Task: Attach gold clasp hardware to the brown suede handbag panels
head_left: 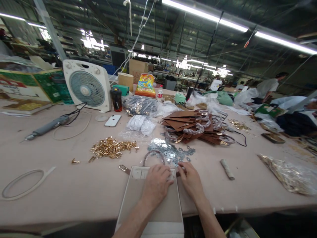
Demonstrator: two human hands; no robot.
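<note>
A flat beige bag piece (160, 206) lies before me at the table's front edge, with a plastic-wrapped handle (154, 152) arching from its far end. On its left, a brown strap with a gold metal plate (123, 168) sticks out. My left hand (158, 181) lies on the far part of the piece, fingers stretched over it. At the far right corner my right hand (190, 178) has thumb and fingers closed on the other brown strap (178, 172). Close by are a pile of gold metal fittings (110, 148) and scattered silver metal plates (170, 152).
Brown bags (190, 125) are stacked beyond the plates. To the left lie an electric screwdriver (47, 127), a phone (112, 120) and a box fan (86, 86). A small grey roll (227, 169) and a bag of metal parts (284, 173) lie right. Another person (268, 87) is far right.
</note>
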